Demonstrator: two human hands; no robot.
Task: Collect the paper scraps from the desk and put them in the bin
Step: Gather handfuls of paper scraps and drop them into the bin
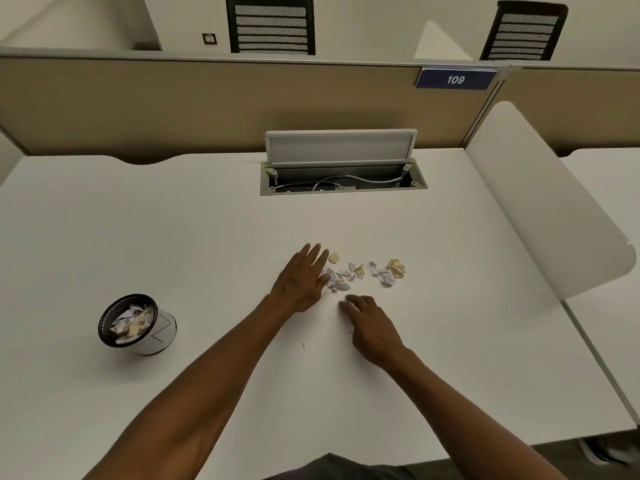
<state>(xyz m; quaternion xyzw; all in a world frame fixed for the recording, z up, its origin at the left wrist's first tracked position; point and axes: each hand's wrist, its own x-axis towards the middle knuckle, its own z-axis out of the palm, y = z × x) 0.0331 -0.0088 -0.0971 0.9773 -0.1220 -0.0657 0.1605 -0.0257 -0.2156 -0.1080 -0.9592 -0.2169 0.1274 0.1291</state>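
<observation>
Left hand [300, 277] flat, fingers spread, touching scraps [363, 271] mid-frame. Right hand [367, 323] curled, possibly pinching bit; cannot tell. Bin [136, 323] lower left, well apart: loose scraps could scatter or drop in transit.

On the table [173, 237], the paper scraps [363, 271] lie mid-right, with the bin [138, 325] well apart to their left, scraps inside it. Behind them sits the cable box [343, 176], and behind that the partition [173, 105].
</observation>
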